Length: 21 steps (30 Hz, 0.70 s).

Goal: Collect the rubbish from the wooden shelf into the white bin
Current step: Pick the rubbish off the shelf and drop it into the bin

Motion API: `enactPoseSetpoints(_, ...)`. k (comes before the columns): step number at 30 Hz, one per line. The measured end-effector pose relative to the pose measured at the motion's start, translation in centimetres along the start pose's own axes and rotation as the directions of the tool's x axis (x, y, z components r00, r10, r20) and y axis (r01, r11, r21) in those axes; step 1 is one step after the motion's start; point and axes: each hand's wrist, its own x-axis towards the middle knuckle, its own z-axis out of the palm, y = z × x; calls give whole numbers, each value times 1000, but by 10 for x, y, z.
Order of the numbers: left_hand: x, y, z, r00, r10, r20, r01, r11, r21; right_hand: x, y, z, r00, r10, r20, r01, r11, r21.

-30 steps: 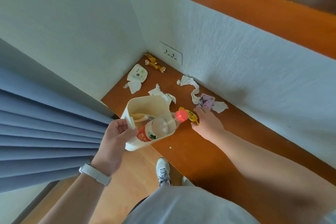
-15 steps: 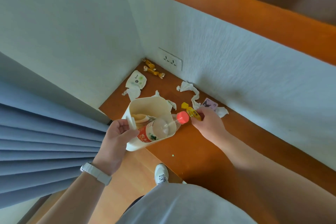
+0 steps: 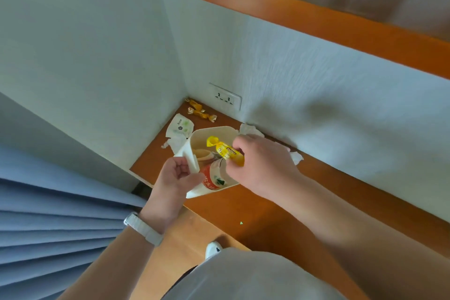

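Right grip (image 3: 263, 164) pinches the yellow wrapper (image 3: 226, 152) by its near end, long axis slanting out over the white bin (image 3: 202, 140) that my left grip (image 3: 173, 178) holds tilted beneath.

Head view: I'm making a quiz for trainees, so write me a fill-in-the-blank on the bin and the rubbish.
1. The right hand pinches a ____ wrapper over the white bin.
2. The left hand holds the bin, and its wrist wears a ____ watch.
3. A bottle with a red label lies ____ the bin.

Missing words: yellow; white; inside.
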Motion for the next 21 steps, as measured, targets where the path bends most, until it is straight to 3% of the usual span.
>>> enactPoseSetpoints(5,-2,2,-11,999,25,28,-25,1000,-12,4,-19,14,995,-99,12,100,990,-97)
enactPoseSetpoints(13,7,-2,-21,998,15,61,-16,1000,9,0,9,3,988,-148,-47,150,987,49)
enactPoseSetpoints(17,18,-5,-17,999,5,50,-5,1000,12,-2,66,13,998,29,-58,-20,989,145)
enactPoseSetpoints(21,26,-6,-11,999,-12,43,10,998,56,-3,140,46,972,233,23,-234,967,100)
